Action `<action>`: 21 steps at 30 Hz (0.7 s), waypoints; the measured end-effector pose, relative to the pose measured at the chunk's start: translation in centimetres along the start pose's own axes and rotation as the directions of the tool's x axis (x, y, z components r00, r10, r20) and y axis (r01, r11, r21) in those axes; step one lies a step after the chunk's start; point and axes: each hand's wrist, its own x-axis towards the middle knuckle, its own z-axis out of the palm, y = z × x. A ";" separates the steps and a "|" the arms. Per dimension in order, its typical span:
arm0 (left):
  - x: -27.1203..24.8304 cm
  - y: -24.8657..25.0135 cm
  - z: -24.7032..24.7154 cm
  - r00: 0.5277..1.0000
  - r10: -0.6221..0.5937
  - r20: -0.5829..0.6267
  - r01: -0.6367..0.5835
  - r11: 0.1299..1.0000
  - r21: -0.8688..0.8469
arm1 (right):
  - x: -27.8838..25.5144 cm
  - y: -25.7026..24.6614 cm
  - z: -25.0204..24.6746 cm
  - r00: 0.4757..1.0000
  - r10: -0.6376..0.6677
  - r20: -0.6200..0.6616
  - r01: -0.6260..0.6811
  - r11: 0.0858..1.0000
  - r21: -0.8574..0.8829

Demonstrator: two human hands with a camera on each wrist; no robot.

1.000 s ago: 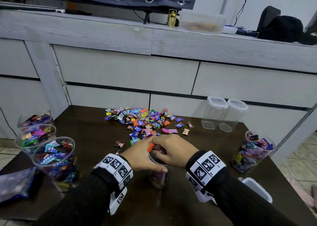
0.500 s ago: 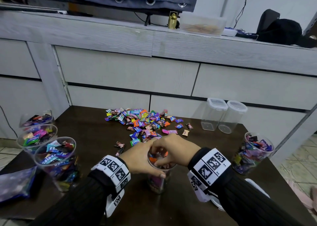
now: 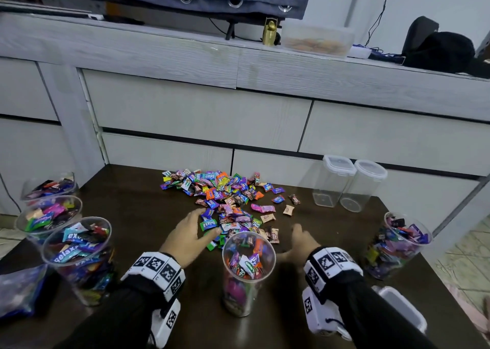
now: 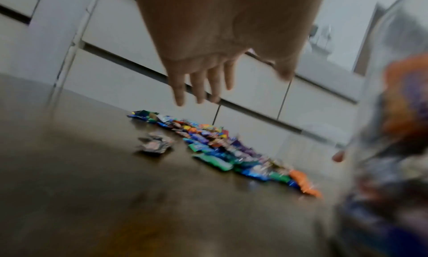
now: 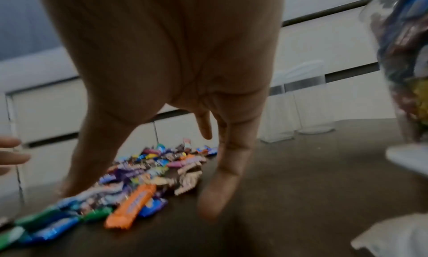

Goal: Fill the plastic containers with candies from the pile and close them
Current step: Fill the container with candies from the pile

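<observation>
Left grip (image 3: 188,232) and right grip (image 3: 301,243) both empty, fingers loosely extended forward.

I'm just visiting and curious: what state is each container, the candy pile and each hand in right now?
Centre container: open, nearly full.
Three left containers: open, full.
Right container: open, full.
Two back containers: lidded, empty.
Candy pile: loose on table.
Left hand: open, at the pile.
Right hand: open, empty.
</observation>
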 end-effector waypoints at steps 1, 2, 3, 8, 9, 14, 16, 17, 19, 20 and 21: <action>0.8 -0.6 0.5 0.996 -0.087 0.033 0.081 0.985 0.155 | 0.8 -0.1 0.6 1.000 0.028 0.000 -0.028 0.999 -0.020; 1.5 -1.0 0.9 0.983 -0.170 0.068 0.146 0.951 0.272 | 1.6 -0.3 1.1 0.999 0.049 -0.008 -0.049 0.998 -0.035; 2.2 -1.4 1.3 0.966 -0.242 0.094 0.195 0.915 0.354 | 2.3 -0.6 1.5 0.998 0.057 -0.024 -0.059 0.997 -0.057; 5.5 -2.9 3.1 0.928 -0.352 0.126 0.252 0.838 0.484 | 5.7 -3.1 3.0 0.995 0.030 -0.095 -0.046 0.984 -0.172; 6.0 -2.9 3.4 0.927 -0.353 0.125 0.250 0.832 0.495 | 6.2 -3.7 3.1 0.995 -0.009 -0.099 -0.008 0.985 -0.173; 7.7 -2.4 6.4 0.955 -0.247 0.167 0.125 0.840 0.528 | 8.0 -6.4 3.8 0.977 -0.211 0.017 0.208 0.945 -0.251; 8.1 -2.0 7.7 0.968 -0.211 0.136 0.112 0.848 0.518 | 8.5 -7.1 4.3 0.947 -0.316 0.063 0.318 0.890 -0.327; 8.2 -1.9 8.1 0.973 -0.196 0.121 0.107 0.850 0.515 | 8.8 -7.2 4.4 0.926 -0.369 0.079 0.370 0.849 -0.376; 8.6 -1.7 8.5 0.977 -0.175 0.123 0.088 0.854 0.513 | 9.2 -7.1 4.5 0.876 -0.467 0.119 0.465 0.755 -0.464; 8.9 -1.7 8.4 0.978 -0.163 0.130 0.073 0.850 0.522 | 9.4 -6.9 4.4 0.853 -0.502 0.144 0.503 0.714 -0.487; 9.1 -1.6 8.3 0.980 -0.147 0.133 0.052 0.839 0.542 | 9.6 -6.8 4.4 0.834 -0.526 0.166 0.532 0.686 -0.497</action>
